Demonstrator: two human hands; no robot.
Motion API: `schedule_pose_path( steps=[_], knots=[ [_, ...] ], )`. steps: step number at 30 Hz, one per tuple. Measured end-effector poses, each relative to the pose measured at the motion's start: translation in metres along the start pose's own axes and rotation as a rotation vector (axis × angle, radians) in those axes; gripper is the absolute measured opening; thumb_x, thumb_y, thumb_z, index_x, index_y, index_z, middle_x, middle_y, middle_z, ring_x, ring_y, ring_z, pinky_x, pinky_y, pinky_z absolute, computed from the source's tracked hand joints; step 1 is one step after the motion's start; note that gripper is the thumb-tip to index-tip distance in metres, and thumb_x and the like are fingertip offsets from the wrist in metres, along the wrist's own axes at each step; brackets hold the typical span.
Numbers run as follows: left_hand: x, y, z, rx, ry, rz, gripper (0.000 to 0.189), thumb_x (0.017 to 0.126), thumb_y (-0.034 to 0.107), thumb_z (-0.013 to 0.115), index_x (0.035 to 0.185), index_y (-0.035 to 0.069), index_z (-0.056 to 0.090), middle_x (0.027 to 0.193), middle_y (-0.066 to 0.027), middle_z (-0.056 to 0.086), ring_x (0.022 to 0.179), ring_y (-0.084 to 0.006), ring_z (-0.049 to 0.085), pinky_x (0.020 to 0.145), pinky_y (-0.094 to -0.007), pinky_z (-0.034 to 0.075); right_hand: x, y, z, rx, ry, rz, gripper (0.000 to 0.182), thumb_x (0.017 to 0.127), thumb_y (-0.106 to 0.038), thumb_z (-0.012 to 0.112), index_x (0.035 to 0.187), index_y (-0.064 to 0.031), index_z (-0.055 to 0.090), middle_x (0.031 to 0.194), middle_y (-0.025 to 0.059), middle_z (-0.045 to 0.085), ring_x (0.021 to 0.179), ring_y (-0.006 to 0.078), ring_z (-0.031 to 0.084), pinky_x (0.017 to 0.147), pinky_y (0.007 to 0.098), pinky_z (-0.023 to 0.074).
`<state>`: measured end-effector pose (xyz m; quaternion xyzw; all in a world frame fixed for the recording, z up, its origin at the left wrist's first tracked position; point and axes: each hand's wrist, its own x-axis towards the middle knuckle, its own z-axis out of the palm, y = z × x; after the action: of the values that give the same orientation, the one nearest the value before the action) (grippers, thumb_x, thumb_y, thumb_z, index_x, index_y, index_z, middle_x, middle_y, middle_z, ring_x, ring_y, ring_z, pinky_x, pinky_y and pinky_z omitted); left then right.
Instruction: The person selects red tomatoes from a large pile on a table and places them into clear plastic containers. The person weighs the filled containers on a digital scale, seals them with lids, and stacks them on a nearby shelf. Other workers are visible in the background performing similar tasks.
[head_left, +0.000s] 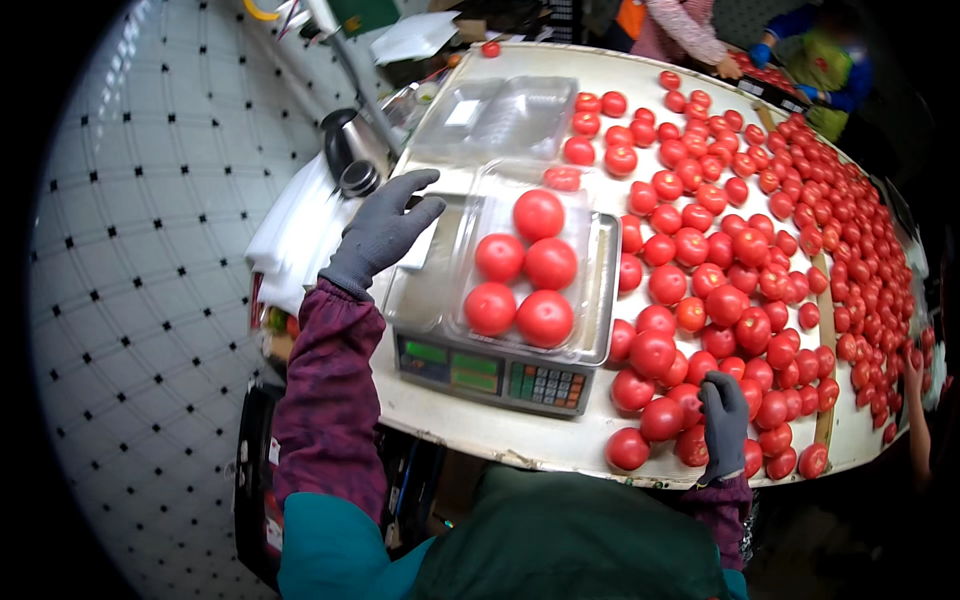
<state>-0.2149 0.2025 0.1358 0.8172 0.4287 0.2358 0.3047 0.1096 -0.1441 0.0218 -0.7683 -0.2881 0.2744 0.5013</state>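
A clear plastic clamshell box (459, 300) lies open on a digital weighing scale (491, 375), its tray holding several red tomatoes (550, 264). My left hand (390, 229), in a grey glove, is beside the box's lid at the scale's left with thumb and fingers apart, holding nothing visible. On the right, my gloved right hand (724, 424) is over loose tomatoes (662, 418) near the table's front edge. Its fingers are bent, and whether it grips a tomato cannot be told. Green displays are lit on the scale's front.
Another open clear box (525, 112) lies behind the scale. A kettle (352, 142) stands at the left by a metal pole (356, 75). Tomatoes spread across the white table (442, 427), divided by a wooden strip (825, 405). Other people are at the far and right edges.
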Motion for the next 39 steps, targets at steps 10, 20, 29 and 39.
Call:
schedule_pose_path(
  steps=[10,20,29,39],
  knots=[
    [-0.044,0.002,0.007,0.131,-0.115,-0.084,0.045,0.087,0.03,0.061,0.124,0.005,0.054,0.118,-0.0121,0.06,0.103,-0.0205,0.059,0.088,-0.0314,0.047,-0.025,0.002,0.019,-0.771,-0.263,-0.424,0.03,0.078,-0.015,0.064,0.105,-0.0047,0.058,0.105,0.0125,0.059,0.095,0.0321,0.054,0.082,0.0394,0.0447],
    [-0.014,0.009,0.072,0.491,-0.167,0.297,0.045,0.078,0.02,0.065,0.119,0.005,0.054,0.119,-0.0135,0.055,0.107,-0.0322,0.055,0.092,-0.0388,0.044,-0.023,0.018,-0.023,-0.083,-0.08,-0.019,0.023,0.085,-0.01,0.06,0.106,0.0011,0.06,0.098,0.0075,0.063,0.09,0.0142,0.058,0.079,0.0265,0.0468],
    [0.002,0.036,0.111,0.366,-0.268,0.309,0.049,0.075,0.025,0.066,0.119,0.008,0.054,0.104,-0.0139,0.057,0.093,-0.0331,0.057,0.081,-0.0426,0.046,-0.051,0.044,-0.038,-0.284,0.158,-0.005,0.031,0.082,-0.017,0.065,0.11,-0.0027,0.06,0.101,0.0132,0.064,0.086,0.0221,0.063,0.074,0.0315,0.0502],
    [0.045,0.02,0.116,0.481,-0.101,0.244,0.052,0.075,0.03,0.068,0.12,0.008,0.054,0.109,-0.018,0.057,0.098,-0.0343,0.058,0.085,-0.0412,0.046,-0.041,0.063,-0.075,-0.101,0.431,0.132,0.031,0.083,-0.013,0.064,0.111,-0.0013,0.058,0.099,0.0113,0.062,0.083,0.0168,0.061,0.073,0.0289,0.0496]
  ],
)
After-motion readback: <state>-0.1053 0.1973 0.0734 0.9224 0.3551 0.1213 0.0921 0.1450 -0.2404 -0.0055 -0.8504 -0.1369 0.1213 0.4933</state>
